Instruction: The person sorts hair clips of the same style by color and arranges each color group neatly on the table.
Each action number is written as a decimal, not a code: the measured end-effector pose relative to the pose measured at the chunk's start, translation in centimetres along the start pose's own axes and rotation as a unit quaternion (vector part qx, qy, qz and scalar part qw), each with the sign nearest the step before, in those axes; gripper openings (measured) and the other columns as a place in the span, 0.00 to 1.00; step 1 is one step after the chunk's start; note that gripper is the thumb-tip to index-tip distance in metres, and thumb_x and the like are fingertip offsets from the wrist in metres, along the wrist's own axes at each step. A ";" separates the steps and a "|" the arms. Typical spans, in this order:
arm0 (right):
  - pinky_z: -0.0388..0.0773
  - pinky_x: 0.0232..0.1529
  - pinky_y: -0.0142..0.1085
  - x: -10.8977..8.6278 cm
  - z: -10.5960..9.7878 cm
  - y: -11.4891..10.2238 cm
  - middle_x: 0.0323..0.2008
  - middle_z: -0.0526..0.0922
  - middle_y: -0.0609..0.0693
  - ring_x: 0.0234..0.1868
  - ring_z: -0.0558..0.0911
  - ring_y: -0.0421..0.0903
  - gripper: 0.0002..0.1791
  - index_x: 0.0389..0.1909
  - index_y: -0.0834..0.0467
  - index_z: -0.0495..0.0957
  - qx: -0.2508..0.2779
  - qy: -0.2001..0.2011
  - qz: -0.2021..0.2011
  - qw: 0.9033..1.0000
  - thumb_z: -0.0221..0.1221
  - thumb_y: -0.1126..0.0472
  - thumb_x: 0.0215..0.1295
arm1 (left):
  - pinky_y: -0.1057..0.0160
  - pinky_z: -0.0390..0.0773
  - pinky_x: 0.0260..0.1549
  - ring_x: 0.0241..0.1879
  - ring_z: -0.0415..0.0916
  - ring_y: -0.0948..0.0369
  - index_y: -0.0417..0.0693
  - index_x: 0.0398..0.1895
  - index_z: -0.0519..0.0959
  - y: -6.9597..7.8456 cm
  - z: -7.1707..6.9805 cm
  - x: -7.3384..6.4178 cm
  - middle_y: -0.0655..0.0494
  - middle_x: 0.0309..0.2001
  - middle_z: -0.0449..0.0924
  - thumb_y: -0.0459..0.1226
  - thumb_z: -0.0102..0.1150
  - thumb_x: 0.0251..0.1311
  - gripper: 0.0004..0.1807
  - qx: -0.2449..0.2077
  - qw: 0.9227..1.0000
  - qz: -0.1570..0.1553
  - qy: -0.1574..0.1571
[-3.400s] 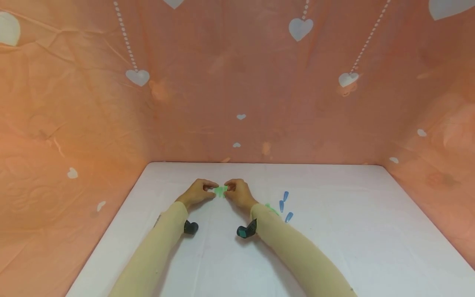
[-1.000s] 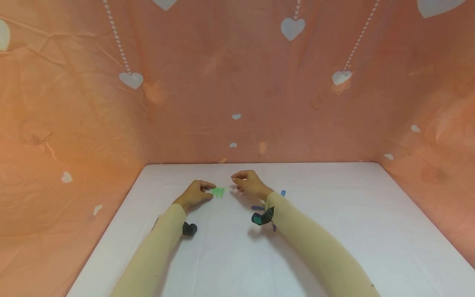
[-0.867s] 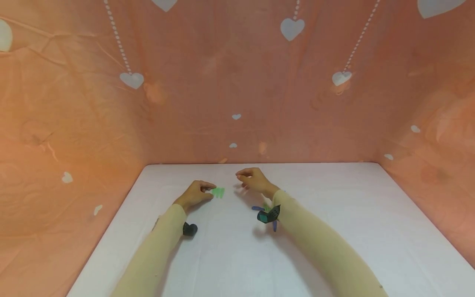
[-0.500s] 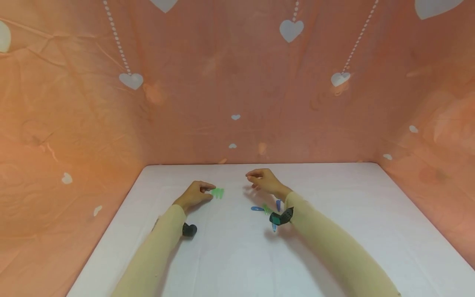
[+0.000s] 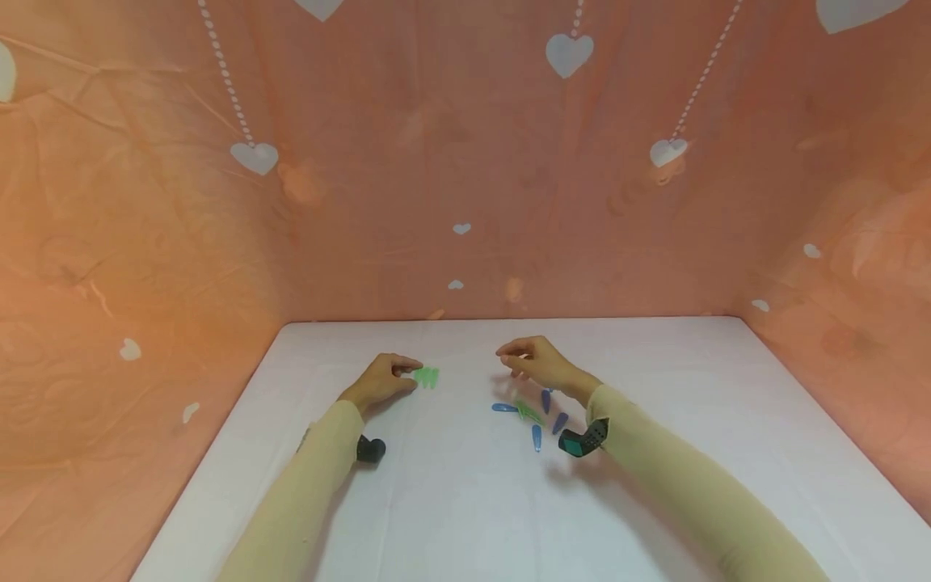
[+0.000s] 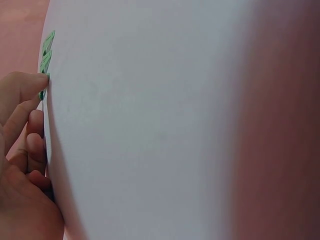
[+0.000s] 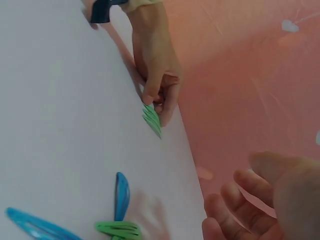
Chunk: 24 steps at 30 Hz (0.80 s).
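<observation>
A short row of green snap hair clips (image 5: pixel 427 377) lies side by side on the white table. My left hand (image 5: pixel 381 380) pinches the row's near-left clip between thumb and index fingertip; the left wrist view shows the thumb (image 6: pixel 37 80) against it. My right hand (image 5: pixel 541 362) hovers over the table to the right of the row, fingers loosely bent, with nothing visible between them. Below it lie more green clips (image 5: pixel 528 412), overlapping, with blue hair clips (image 5: pixel 537 437) scattered around them. The right wrist view shows a blue clip (image 7: pixel 121 195) touching a green one (image 7: pixel 118 229).
The white table (image 5: pixel 436 501) ends at a peach-coloured cloth (image 5: pixel 465 162) with white hearts, which hangs behind and on both sides. A dark wrist camera (image 5: pixel 584 438) sits on the right sleeve, close to the blue clips.
My right hand has let go of the green row and drawn away to the right, uncovering the loose blue and green clips. The left hand stays at the row.
</observation>
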State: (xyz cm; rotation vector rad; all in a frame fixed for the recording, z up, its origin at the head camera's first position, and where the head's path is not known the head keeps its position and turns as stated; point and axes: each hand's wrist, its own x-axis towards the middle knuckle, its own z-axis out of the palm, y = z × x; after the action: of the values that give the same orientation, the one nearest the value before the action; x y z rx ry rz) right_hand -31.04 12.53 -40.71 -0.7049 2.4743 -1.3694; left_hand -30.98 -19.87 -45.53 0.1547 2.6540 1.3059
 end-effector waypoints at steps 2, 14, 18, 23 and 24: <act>0.83 0.43 0.44 -0.5 0.0 0.0 0.57 0.81 0.68 0.41 0.85 0.55 0.20 0.60 0.70 0.77 -0.007 -0.007 0.000 1.000 0.56 0.60 0.75 | 0.51 0.69 0.61 0.57 0.69 0.51 0.42 0.58 0.82 -0.1 -0.1 0.1 0.42 0.60 0.77 0.31 0.64 0.60 0.21 -0.005 1.000 -0.001 -0.001; 0.76 0.37 0.30 -3.3 1.3 2.1 0.44 0.85 0.59 0.37 0.79 0.42 0.15 0.52 0.66 0.82 -0.069 -0.004 -0.014 0.998 0.59 0.62 0.71 | 0.54 0.69 0.60 0.57 0.68 0.53 0.45 0.58 0.82 -0.7 -0.2 0.5 0.45 0.59 0.75 0.32 0.65 0.61 0.20 -0.036 0.999 -0.028 -0.004; 0.74 0.38 0.30 -3.7 1.5 3.0 0.40 0.84 0.56 0.37 0.77 0.43 0.13 0.51 0.66 0.82 -0.075 0.003 -0.010 0.997 0.61 0.65 0.68 | 0.53 0.69 0.60 0.56 0.68 0.53 0.44 0.58 0.82 -0.6 -0.2 0.5 0.45 0.59 0.75 0.31 0.65 0.60 0.21 -0.033 0.999 -0.026 -0.004; 0.72 0.39 0.30 -3.7 1.7 3.7 0.38 0.83 0.53 0.37 0.75 0.43 0.13 0.50 0.64 0.83 -0.082 0.007 0.009 0.997 0.63 0.67 0.66 | 0.54 0.69 0.59 0.56 0.68 0.52 0.43 0.58 0.82 -0.5 -0.3 0.5 0.44 0.59 0.76 0.32 0.65 0.60 0.21 -0.031 0.999 -0.018 -0.006; 0.71 0.39 0.30 -3.6 1.8 3.8 0.38 0.83 0.52 0.37 0.74 0.43 0.13 0.50 0.64 0.83 -0.083 0.008 0.010 0.997 0.63 0.67 0.65 | 0.54 0.69 0.59 0.56 0.69 0.52 0.43 0.58 0.82 -0.5 -0.3 0.5 0.44 0.59 0.76 0.31 0.65 0.60 0.21 -0.031 0.999 -0.016 -0.006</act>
State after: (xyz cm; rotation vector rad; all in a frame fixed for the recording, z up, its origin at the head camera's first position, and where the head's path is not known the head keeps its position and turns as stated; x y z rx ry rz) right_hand -28.32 14.81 -45.02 -0.7020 2.6222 -1.1777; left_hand -31.55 -20.29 -45.83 0.1105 2.5911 1.3700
